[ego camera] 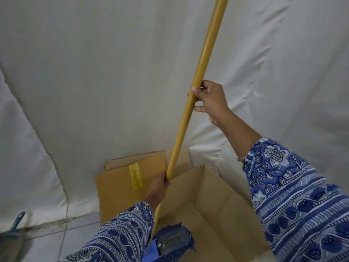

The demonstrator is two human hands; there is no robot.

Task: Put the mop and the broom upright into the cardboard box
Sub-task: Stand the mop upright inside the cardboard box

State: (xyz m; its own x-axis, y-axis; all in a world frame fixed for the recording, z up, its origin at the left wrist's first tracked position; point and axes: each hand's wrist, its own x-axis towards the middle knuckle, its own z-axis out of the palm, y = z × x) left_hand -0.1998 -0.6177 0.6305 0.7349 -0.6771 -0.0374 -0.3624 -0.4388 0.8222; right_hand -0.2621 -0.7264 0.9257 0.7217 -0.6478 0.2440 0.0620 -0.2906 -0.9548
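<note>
A mop with a long yellow handle point(200, 69) stands nearly upright, leaning toward the upper right. Its blue fringed head point(172, 241) is down inside the open cardboard box point(222, 201). My right hand point(209, 99) grips the handle high up. My left hand point(157, 188) holds the same handle lower down, at the level of the box's far rim. The broom is not clearly in view.
A white fabric backdrop point(94, 82) hangs behind the box. The box's far flap point(120, 186), with yellow tape on it, lies folded outward to the left. A teal handle point(17, 224) leans at the far left over the white tiled floor point(56, 242).
</note>
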